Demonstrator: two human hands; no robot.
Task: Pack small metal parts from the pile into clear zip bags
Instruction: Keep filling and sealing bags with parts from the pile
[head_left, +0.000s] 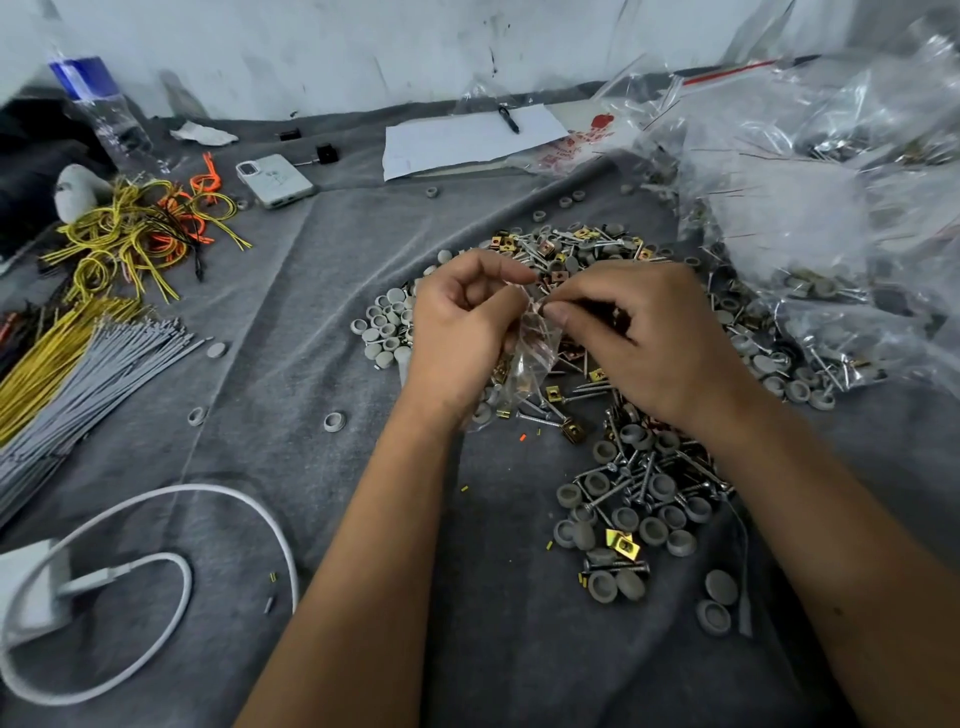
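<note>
A small clear zip bag (527, 358) hangs between my hands above the pile of metal parts (639, 478): screws, grey caps and gold clips on a grey cloth. My left hand (457, 327) grips the bag's left side near its mouth, fingers curled. At the bag's top edge my right hand (644, 332) pinches the plastic with thumb and forefinger. Some gold and grey parts show through the bag's lower half. Whether my right hand also holds a part is hidden.
A heap of filled clear bags (831, 197) rises at the right. Yellow and grey ties (98, 332) lie at the left, with a phone (275, 179), a water bottle (104, 104), paper with a pen (467, 137) behind, and a white charger cable (156, 566) near left.
</note>
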